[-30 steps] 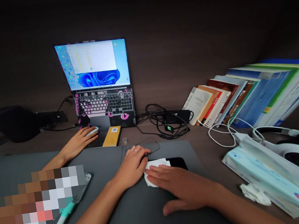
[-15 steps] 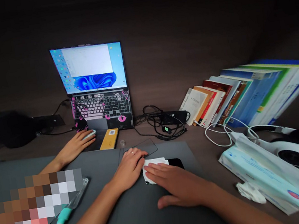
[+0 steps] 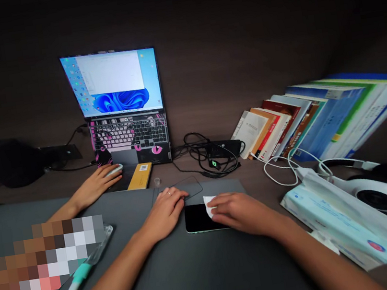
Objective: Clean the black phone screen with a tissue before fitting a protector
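Observation:
A smartphone [image 3: 199,219] with a dark screen lies face up on the grey desk mat. My right hand [image 3: 242,211] is over its right part, fingers closed on a white tissue [image 3: 208,206] at the screen. The phone's right end is hidden beneath that hand. Just left of the phone, my left hand [image 3: 167,214] rests on the mat with fingers loosely bent and nothing in them. Its fingertips lie by a clear, thin, dark-edged sheet [image 3: 194,188], perhaps a screen protector.
Another person's hand [image 3: 106,180] is on a mouse [image 3: 119,168] beside a yellow box [image 3: 140,176]. Behind stands a laptop [image 3: 128,135], with a cable and charger [image 3: 223,149] to its right. Books [image 3: 267,129], a tissue pack [image 3: 336,220] and headphones [image 3: 386,196] occupy the right; a spray bottle [image 3: 88,267] lies left.
My right hand has gone from lying flat on the tissue to gripping it, and has shifted right, uncovering the phone's left part. My left hand has barely moved.

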Demonstrator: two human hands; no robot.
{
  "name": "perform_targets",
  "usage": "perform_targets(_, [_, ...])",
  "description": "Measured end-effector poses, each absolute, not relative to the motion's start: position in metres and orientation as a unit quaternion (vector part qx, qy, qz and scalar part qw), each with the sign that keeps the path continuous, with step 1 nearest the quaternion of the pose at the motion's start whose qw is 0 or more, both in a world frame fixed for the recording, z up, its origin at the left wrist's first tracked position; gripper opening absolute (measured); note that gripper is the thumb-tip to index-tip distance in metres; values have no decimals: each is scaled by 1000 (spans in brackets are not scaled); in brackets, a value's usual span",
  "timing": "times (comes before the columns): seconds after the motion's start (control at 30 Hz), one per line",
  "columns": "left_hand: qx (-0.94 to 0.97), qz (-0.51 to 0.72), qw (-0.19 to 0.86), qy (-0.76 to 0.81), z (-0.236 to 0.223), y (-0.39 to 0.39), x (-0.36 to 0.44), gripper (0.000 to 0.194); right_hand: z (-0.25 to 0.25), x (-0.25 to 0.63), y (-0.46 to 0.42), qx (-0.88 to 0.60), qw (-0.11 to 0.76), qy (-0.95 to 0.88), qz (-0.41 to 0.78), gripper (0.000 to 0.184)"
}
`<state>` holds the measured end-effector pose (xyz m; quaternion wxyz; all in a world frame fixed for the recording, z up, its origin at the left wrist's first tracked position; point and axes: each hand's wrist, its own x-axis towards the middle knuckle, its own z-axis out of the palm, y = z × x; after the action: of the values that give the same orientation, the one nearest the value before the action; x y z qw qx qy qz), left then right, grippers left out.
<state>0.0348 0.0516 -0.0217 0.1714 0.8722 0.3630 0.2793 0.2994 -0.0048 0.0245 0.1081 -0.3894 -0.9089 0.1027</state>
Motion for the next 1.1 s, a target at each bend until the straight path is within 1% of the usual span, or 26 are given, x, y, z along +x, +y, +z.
perform_targets(0.1, [874, 276, 171, 362, -22, 52, 34, 29, 29, 312, -1, -390, 108, -907, 113, 29])
perform_targets(0.23, [875, 275, 167, 363, -22, 54, 32, 28, 32, 322, 0, -400, 107, -898, 147, 15])
perform_targets(0.33, [872, 280, 161, 368, -21, 54, 31, 27, 34, 327, -2, -401, 94, -894, 179, 10])
perform_targets(0.4, [867, 287, 153, 379, -20, 54, 30, 26, 35, 326, -4, -395, 81, -894, 196, 12])
perform_targets(0.47, [859, 291, 146, 394, -18, 55, 30, 25, 34, 322, -5, -389, 82, -895, 204, 17])
perform_targets(0.57, [847, 295, 139, 419, -18, 56, 29, 22, 27, 308, -4, -375, 117, -899, 195, 25])
perform_targets(0.7, [840, 300, 136, 432, -20, 58, 29, 21, 11, 293, 2, -360, 156, -906, 162, 26])
perform_targets(0.8, [840, 303, 137, 429, -21, 59, 29, 20, 3, 299, 13, -408, 168, -890, 112, 28])
perform_targets(0.93, [841, 309, 141, 422, -21, 58, 27, 20, 5, 320, 25, -484, 191, -852, 56, 35])
perform_targets(1.03, [840, 312, 143, 419, -21, 57, 27, 19, 12, 320, 19, -492, 234, -837, 49, 32])
perform_targets(1.1, [841, 313, 142, 417, -21, 57, 27, 19, 15, 307, 10, -465, 258, -844, 65, 28])
